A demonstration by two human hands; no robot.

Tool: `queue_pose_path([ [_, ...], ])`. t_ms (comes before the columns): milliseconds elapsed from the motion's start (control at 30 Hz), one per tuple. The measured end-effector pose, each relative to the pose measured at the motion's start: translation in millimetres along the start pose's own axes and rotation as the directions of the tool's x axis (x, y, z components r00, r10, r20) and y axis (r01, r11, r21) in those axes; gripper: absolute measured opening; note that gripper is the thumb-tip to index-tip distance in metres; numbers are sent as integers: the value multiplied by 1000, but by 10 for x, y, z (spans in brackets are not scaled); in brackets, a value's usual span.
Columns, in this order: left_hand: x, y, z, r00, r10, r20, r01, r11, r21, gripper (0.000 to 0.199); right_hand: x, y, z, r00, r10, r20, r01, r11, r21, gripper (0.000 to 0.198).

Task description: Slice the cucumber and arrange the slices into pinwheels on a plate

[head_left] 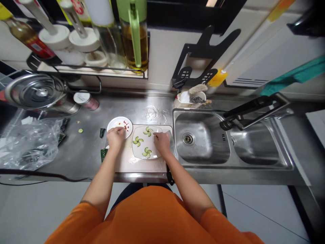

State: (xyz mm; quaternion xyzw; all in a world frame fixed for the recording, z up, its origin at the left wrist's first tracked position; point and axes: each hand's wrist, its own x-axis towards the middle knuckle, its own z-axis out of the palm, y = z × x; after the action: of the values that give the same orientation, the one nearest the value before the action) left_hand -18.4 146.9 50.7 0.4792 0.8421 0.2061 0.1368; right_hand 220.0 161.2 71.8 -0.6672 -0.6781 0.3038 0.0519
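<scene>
My left hand (116, 137) is over the lower left of a small round white plate (110, 125) holding small red pieces (126, 124). Its fingertips are pinched together; whatever they hold is too small to make out. Beside it, a squarish plate (139, 134) lies on a pale cutting board (142, 166). Three pinwheels of thin green-edged slices, which look like cucumber, sit on it: one at the top (148, 131), one at the left (138, 141) and one below (147, 153). My right hand (161, 141) reaches over this plate's right side, fingers curled, its fingertips close together near the top pinwheel.
A black knife handle (170, 177) sticks out at the board's lower right. Right of the board is a double sink (200, 135) with a black faucet (243, 113). A plastic bag (27, 145), dark green peel pieces (103, 154) and a pot (40, 91) are left. A bottle rack (101, 67) hangs above.
</scene>
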Motion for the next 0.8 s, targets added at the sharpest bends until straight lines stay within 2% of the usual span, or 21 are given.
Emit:
queue_pose_path([
  [100,25,-112,-63,999,-50,-8,51,997,65,28,-80,40,20,1000,4,-3,-4,1000,4,33],
  [200,50,-99,-52,997,-71,38,67,994,87,28,-148,49,45,1000,0,2,0,1000,2,31],
  [333,89,-16,43,991,-91,97,79,990,113,29,-208,32,59,1000,-16,21,16,1000,-18,30],
  [533,187,-24,182,990,-83,116,67,988,137,33,-250,23,36,999,-6,51,7,1000,-23,31],
  [800,200,5,135,970,-170,173,161,985,67,32,-293,65,2,1000,-22,-15,22,1000,16,29],
])
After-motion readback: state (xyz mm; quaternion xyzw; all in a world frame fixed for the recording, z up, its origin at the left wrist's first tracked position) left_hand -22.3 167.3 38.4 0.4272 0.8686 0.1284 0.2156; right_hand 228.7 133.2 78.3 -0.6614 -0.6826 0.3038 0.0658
